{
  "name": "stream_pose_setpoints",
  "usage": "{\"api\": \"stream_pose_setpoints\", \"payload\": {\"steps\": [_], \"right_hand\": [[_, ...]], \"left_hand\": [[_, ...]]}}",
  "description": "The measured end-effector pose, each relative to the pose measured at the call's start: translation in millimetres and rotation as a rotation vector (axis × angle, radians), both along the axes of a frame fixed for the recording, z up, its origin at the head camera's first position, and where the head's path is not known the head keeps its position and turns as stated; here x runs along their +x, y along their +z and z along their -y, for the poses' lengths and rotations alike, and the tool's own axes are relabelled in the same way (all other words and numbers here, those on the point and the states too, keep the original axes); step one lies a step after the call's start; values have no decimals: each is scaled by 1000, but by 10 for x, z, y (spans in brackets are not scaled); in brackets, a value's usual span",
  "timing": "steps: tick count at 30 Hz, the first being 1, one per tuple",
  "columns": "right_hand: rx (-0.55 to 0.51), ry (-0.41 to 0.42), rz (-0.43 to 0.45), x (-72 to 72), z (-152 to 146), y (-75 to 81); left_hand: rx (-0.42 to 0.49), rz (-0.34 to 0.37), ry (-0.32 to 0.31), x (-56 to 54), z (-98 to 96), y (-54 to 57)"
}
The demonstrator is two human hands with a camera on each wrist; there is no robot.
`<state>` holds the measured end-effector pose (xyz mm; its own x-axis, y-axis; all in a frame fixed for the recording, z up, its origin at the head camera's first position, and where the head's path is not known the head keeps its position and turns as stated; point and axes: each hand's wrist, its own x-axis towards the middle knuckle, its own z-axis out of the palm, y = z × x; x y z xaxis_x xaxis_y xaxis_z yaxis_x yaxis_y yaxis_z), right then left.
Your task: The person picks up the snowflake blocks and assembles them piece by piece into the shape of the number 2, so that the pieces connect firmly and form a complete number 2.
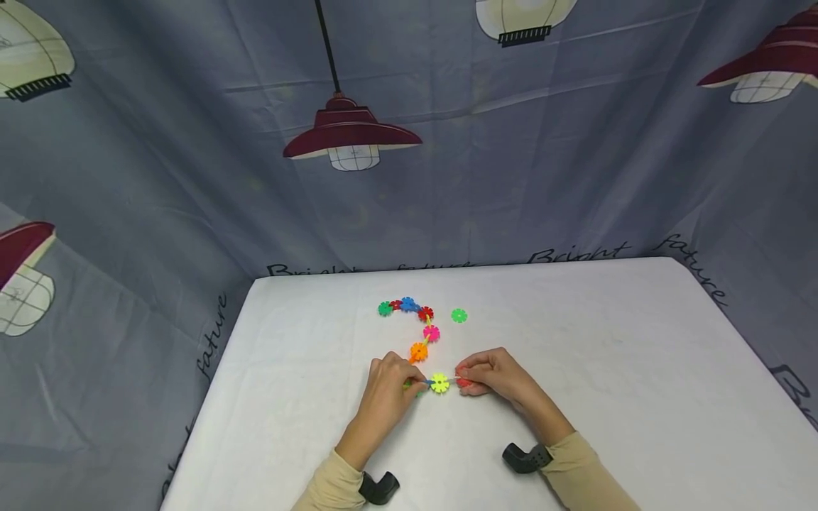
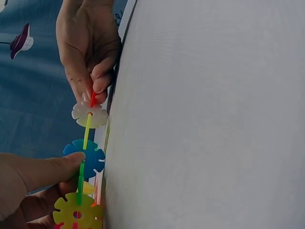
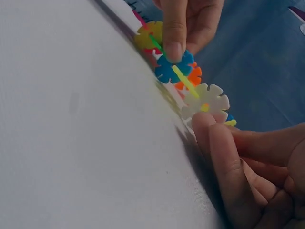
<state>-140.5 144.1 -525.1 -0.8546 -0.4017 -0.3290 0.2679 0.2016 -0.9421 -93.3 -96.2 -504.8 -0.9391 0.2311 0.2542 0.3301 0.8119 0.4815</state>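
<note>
A chain of colourful notched snowflake discs runs between both hands over the white table. My left hand [image 1: 388, 387] pinches a blue disc [image 2: 95, 163], its thumb lying on the face. Joined to the blue disc is a yellow disc [image 1: 439, 384], then a white disc [image 3: 217, 100], slotted crosswise. At the chain's right end my right hand [image 1: 497, 374] pinches a red disc [image 2: 93, 99] with thumb and fingers. That red disc is mostly covered by fingers in the right wrist view. A green disc [image 2: 80, 183] sits on the blue one's other side.
Farther back, the chain curves through an orange disc [image 1: 418, 352], a pink disc [image 1: 432, 333] and a blue disc [image 1: 407, 304] to a green end disc [image 1: 385, 309]. A loose light-green disc [image 1: 459, 316] lies to its right. Grey curtain [image 1: 479, 177] surrounds the white table [image 1: 639, 341].
</note>
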Motion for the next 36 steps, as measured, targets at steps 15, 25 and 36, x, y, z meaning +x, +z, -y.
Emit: {"api": "stream_pose_setpoints", "payload": {"steps": [15,25,36], "right_hand": [[250,-166,-247,-318,-149,-18],[255,-221,-376,-717,-114,-69],[598,-165,-543,-933,159,-84]], "left_hand": [[-20,33,-1,-30,-14,-12],[-22,28,5,-17,-5,-6],[-29,33,7,-24,17,-9]]}}
